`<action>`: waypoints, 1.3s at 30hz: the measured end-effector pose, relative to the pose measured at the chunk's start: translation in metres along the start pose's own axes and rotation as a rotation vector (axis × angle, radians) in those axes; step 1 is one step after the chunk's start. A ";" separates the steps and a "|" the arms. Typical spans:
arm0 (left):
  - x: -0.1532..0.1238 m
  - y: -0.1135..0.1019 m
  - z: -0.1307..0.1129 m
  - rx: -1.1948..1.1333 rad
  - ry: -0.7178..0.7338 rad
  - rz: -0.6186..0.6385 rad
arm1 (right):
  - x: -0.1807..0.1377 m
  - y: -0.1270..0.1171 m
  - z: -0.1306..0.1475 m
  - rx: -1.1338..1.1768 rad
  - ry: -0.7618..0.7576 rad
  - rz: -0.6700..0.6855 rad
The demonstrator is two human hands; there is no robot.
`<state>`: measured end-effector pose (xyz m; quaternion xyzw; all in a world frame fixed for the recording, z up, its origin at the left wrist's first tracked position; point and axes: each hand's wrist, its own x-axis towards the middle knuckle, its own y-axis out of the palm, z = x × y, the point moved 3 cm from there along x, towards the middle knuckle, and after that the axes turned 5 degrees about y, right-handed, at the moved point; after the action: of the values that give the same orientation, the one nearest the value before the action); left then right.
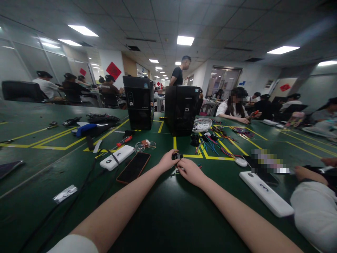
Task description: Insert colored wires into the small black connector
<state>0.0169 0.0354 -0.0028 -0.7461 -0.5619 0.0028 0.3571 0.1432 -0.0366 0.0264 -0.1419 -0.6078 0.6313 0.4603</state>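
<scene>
— So, where are the person's hands?

— Both meet over the middle of the green surface (168, 218). The left hand (167, 161) pinches a small black part (177, 156) between thumb and fingers. The right hand (191, 172) sits at the part's 4 o'clock with its fingers curled together and the tips against the part. Whether they grip it cannot be told.

— And what lies around the part?

— At its 8 o'clock a dark phone (133, 167) lies flat, with a white power bank (117, 157) just beside it. At 10 o'clock are clear safety glasses (145, 144) and a red screwdriver (124, 141). At 12 o'clock two black computer towers (181, 109) stand upright. At 2 o'clock is a tangle of coloured wires (210, 146), with a white basket (202, 124) behind it. At 4 o'clock lies a second power bank (265, 193), near a co-worker's hand (302, 173).
</scene>
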 end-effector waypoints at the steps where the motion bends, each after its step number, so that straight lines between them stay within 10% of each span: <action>1: 0.000 0.000 0.000 0.001 0.004 0.012 | -0.001 -0.003 0.001 0.011 -0.009 0.029; 15: -0.002 0.001 -0.001 0.015 0.017 0.068 | -0.007 -0.019 -0.007 -0.228 0.176 0.299; 39: 0.000 0.000 0.000 -0.051 0.035 -0.003 | -0.005 -0.025 -0.023 -0.248 0.391 0.228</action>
<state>0.0170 0.0357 -0.0024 -0.7542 -0.5564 -0.0252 0.3477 0.1735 -0.0295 0.0422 -0.3843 -0.5600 0.5602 0.4742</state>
